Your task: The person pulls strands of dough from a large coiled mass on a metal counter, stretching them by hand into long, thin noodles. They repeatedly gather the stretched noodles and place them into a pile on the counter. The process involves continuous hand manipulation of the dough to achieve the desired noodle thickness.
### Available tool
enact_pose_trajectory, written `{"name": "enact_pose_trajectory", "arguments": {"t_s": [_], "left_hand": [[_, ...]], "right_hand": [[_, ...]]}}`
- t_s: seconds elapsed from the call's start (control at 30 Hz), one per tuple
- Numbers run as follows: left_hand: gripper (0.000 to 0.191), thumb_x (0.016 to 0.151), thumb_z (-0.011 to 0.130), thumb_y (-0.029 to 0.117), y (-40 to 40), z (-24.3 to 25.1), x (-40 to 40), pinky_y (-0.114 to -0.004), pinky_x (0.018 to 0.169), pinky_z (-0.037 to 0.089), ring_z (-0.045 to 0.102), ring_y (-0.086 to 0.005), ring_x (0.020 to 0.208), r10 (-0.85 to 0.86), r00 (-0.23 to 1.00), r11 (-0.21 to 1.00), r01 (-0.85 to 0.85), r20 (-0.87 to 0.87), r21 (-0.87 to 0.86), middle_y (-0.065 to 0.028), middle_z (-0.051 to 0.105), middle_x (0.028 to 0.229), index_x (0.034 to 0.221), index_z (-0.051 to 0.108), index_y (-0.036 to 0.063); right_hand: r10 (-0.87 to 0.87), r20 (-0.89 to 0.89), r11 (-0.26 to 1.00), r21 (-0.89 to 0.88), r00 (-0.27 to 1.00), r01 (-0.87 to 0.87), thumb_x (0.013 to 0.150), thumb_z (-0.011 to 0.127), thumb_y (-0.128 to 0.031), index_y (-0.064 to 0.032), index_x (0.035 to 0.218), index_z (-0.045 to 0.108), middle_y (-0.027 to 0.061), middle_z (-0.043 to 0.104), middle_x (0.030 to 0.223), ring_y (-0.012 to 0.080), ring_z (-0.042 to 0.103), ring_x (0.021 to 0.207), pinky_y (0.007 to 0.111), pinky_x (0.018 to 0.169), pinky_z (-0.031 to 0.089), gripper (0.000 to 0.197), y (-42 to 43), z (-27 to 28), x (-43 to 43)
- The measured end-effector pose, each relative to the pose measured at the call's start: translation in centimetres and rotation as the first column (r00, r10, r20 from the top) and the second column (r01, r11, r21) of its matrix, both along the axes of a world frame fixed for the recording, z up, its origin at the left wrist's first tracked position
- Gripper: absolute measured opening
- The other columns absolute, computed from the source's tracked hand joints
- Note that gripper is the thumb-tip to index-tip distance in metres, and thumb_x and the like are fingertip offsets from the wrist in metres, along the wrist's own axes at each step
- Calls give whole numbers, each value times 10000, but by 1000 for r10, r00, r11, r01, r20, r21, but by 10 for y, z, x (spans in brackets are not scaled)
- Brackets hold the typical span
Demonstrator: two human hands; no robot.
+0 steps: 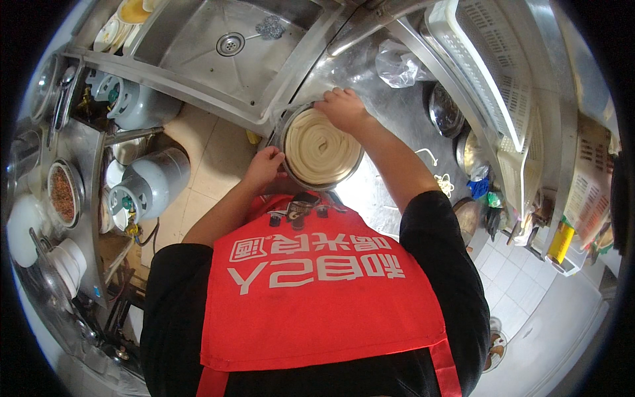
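Observation:
A round metal basin [290,171] holds a thick rope of pale dough [322,146] coiled in a flat spiral. It rests near the edge of the steel worktop, just in front of the red apron. My left hand [266,167] is at the basin's left rim with thumb and fingers together; clear plastic film seems to lie along that rim. My right hand [343,110] is over the far right rim, fingers bent down on it. Whether either hand pinches the film or the rim itself, I cannot tell.
Beyond the basin is a steel sink [198,64] with a metal scourer [270,28]. Scraps of dough [444,184] and a clear plastic bag [397,64] lie on the steel worktop [397,124]. White plastic baskets [476,74] stand at the right. Grey gas cylinders [161,173] are at the left.

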State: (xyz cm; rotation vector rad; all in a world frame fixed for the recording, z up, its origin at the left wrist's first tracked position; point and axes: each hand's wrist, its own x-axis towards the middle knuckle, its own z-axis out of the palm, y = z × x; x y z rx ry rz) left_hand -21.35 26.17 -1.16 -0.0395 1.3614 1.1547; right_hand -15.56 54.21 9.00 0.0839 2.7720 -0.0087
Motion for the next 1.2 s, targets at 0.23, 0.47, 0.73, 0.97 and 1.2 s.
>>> {"name": "enact_pose_trajectory", "arguments": {"t_s": [0.23, 0.47, 0.73, 0.97, 1.2], "left_hand": [[165, 1050, 555, 184, 1, 5, -2, -353, 730, 621, 591, -162, 878, -10, 998, 1000, 10, -61, -4, -41, 591, 951, 1004, 605, 34], [164, 1050, 555, 184, 4, 7, -3, -360, 726, 620, 593, -161, 888, -1, 1000, 1000, 1, -20, -20, -37, 583, 943, 999, 602, 35], [152, 1065, 549, 187, 8, 0, -11, -360, 726, 608, 616, -166, 866, -92, 995, 996, 91, -32, -23, -36, 610, 967, 1045, 603, 46], [154, 1050, 556, 183, 16, 9, -24, -373, 734, 610, 619, -176, 877, -150, 982, 989, 147, -116, -33, -41, 607, 965, 1035, 607, 39], [151, 1035, 581, 188, 16, 0, -35, -380, 710, 620, 608, -163, 848, -161, 983, 987, 160, -94, -12, -29, 594, 944, 1056, 615, 43]], "right_hand": [[-151, 182, 985, 116, 972, 132, 935, 570, -184, -151, 1014, 737, 60, 693, 980, 257, 671, 1008, 420, 899, 513, 188, -12, 3, -31], [44, 104, 998, 34, 994, -48, 908, 592, -138, -111, 1064, 727, 92, 698, 1079, 295, 676, 1045, 436, 883, 536, 208, -5, 22, -26], [-61, 105, 991, -109, 993, 73, 932, 578, -120, -104, 1166, 695, 116, 663, 1221, 300, 631, 1204, 417, 986, 531, 262, 18, -9, 0], [-41, 190, 999, 2, 981, 41, 953, 560, -157, -155, 1156, 717, 87, 666, 1213, 295, 644, 1176, 430, 974, 541, 257, 6, 28, 0], [-11, 170, 998, 65, 985, 0, 958, 557, -196, -132, 1107, 731, 99, 655, 1225, 305, 654, 1144, 437, 966, 545, 238, 18, 6, -2]]}}
